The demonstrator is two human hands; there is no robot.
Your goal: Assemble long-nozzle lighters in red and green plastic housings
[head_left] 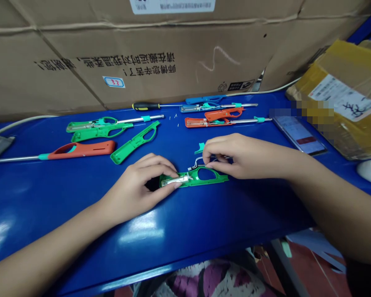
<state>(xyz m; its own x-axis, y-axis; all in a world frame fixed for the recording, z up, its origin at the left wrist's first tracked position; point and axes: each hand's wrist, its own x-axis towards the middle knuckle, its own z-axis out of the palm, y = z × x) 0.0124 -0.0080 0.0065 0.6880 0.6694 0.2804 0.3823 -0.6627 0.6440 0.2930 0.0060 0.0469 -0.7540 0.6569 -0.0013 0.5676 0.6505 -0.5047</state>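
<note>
Where the back of the scene is closed off by large cardboard boxes [142, 53] printed with black characters, a glossy blue table [64, 206] is spread before them, its surface streaked with reflected light. At the right edge a yellow-taped parcel [343, 95] is set, with a phone [298, 134] laid just beside it. Long-nosed lighters [80, 149] in green, orange and blue (some whole, some opened into halves) are scattered over the far part of the table, and a screwdriver [146, 106] is laid near the boxes. A green half-shell [204, 178] is seen flat on the table's middle. Its left end is gripped by the curled left hand [139, 189]; a thin white wire [200, 161] at its upper edge is pinched by the right hand [235, 154].
</note>
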